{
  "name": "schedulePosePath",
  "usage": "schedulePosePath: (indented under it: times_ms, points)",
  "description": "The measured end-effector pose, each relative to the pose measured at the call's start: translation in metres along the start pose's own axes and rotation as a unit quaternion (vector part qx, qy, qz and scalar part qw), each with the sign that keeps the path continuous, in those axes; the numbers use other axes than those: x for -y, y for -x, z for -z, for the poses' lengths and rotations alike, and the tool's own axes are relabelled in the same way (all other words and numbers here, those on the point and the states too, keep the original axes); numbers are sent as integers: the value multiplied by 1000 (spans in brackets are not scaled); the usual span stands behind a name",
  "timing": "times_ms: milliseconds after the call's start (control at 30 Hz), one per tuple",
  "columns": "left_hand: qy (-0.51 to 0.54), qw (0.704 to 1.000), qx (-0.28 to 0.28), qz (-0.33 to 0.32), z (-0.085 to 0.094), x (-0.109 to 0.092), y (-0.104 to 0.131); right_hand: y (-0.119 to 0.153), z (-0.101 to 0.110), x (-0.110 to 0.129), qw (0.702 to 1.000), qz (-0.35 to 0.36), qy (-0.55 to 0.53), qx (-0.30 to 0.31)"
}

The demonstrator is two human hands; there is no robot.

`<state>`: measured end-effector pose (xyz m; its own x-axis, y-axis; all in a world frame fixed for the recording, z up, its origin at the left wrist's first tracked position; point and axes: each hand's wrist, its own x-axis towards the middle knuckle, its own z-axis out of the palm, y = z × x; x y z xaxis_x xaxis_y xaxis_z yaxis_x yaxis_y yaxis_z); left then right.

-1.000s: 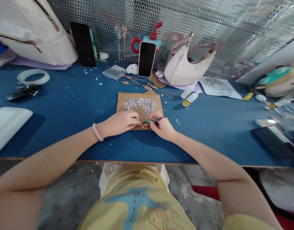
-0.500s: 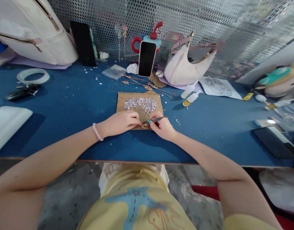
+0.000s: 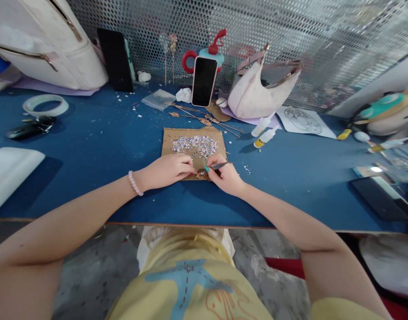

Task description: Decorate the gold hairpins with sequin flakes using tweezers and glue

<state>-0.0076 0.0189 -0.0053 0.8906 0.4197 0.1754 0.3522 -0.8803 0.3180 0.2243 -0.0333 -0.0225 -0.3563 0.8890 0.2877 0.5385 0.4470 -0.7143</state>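
On the blue table lies a piece of cardboard with a spread of small glittering rhinestones on it. At its near edge is a gold-coloured openwork ornament. My left hand wears a beaded bracelet; its closed fingertips hold the left side of the ornament. My right hand is closed on tweezers, their tips pointing down to the left above the ornament. Whether a stone sits in the tips is too small to tell.
Gold hairpin sticks lie behind the cardboard, near an upright phone. Two small glue bottles stand to the right, by a white handbag. A tape roll and black clip-like object lie left.
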Motion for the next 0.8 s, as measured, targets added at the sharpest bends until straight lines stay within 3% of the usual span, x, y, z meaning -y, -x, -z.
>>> schedulePosePath:
  times_ms: [800]
  points:
    - [3, 1000, -1, -1, -1, 0, 0, 0, 0, -1, 1000, 6, 11, -5]
